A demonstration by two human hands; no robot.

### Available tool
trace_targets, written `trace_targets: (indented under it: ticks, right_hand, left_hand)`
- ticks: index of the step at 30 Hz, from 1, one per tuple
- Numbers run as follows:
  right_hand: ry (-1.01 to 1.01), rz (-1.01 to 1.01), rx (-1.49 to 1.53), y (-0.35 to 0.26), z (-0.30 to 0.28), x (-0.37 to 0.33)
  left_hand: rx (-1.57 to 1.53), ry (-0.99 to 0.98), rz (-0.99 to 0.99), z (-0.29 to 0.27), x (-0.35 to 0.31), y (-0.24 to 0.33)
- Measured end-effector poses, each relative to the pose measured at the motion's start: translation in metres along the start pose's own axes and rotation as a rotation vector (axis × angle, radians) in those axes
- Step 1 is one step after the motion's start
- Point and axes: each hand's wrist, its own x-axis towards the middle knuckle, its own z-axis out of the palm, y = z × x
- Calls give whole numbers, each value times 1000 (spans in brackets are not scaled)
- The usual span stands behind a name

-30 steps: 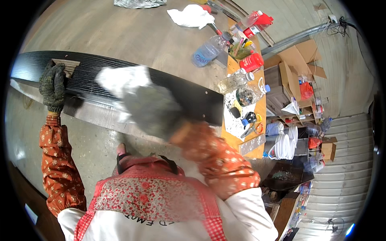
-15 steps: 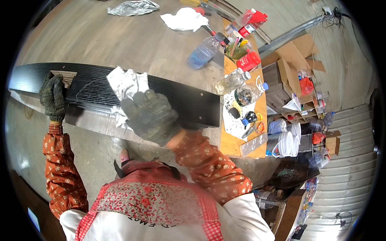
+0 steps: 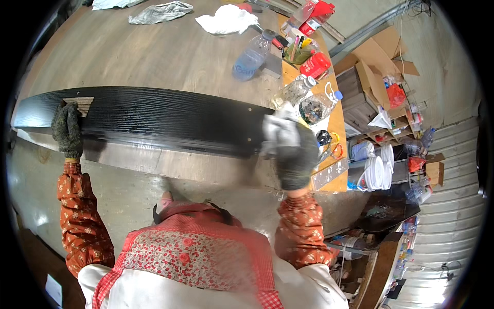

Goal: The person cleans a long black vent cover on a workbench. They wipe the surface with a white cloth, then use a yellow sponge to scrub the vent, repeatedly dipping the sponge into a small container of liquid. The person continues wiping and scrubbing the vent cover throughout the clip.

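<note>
A long black board with a grained face lies across the near edge of the table. At its left end my left hand, in a dark knitted glove, is closed over the near edge, beside a bare wood-coloured patch. My right hand, gloved too and smeared by motion, is closed on a crumpled white rag at the board's right end. Its fingers are partly hidden by the rag. Small pale holes show in the board near that end.
The wood-grain tabletop carries a grey rag, a white cloth and a bottle with blue liquid. Right of it, a light wooden bench holds bottles, a red canister and orange-handled scissors. White buckets stand beyond.
My right hand has swept the rag rightward along the board, from its middle to its right end. A pale streak on the black face no longer shows. My left hand keeps its place.
</note>
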Motion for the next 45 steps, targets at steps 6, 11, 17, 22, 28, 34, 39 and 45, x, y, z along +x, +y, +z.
trace_targets:
  ticks: [6, 11, 17, 22, 28, 34, 39, 45]
  right_hand:
    - [-136, -20, -111, 26, 32, -24]
    - [69, 308, -14, 75, -7, -49]
    - [-15, 18, 715, -72, 6, -3]
    - [-523, -223, 982, -130, 29, 4]
    - [-256, -77, 713, -121, 49, 70]
    - [-785, -305, -17, -146, 159, 102]
    - [-702, -370, 72, -127, 156, 99]
    - [-735, -387, 62, -136, 158, 99]
  left_hand:
    - [21, -34, -3, 0, 1, 1]
    - [-187, -27, -172, 1, 3, 52]
    - [-806, -186, -302, -11, -49, 246]
    - [-1621, -238, -787, -18, -18, 320]
    - [-925, 213, -32, -7, 4, 270]
    - [-56, 30, 61, 11, -12, 219]
    - [-10, 162, -67, -33, 14, 132]
    - [-120, 394, -207, -72, 18, -83]
